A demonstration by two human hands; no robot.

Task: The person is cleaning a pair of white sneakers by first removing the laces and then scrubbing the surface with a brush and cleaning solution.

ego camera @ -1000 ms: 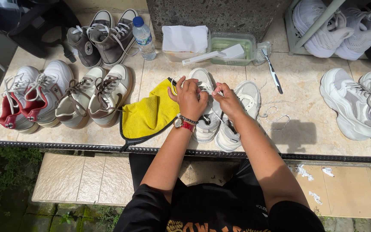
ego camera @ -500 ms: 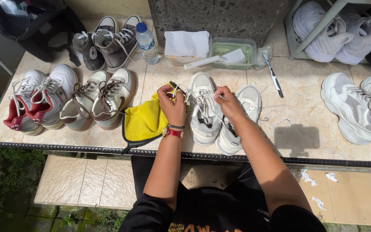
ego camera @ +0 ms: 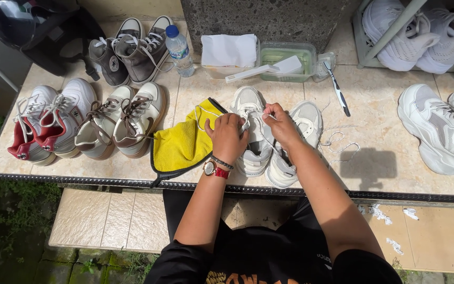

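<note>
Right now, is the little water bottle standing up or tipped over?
Upright: the water bottle stands on the tiled table with its blue cap on top, beside the grey sneakers.

On the bench (ego camera: 384, 173), a pair of sneakers (ego camera: 277, 139) stands at the middle near the front edge, with both hands over it: the left hand (ego camera: 228, 138) on the left shoe, the right hand (ego camera: 281, 124) between the two. A cloth (ego camera: 182, 144) lies just left of the pair, two more pairs further left. Behind, a bottle (ego camera: 177, 51), a tub (ego camera: 286, 59) with a brush (ego camera: 266, 70) across it, and a toothbrush (ego camera: 337, 90) to its right.
</note>
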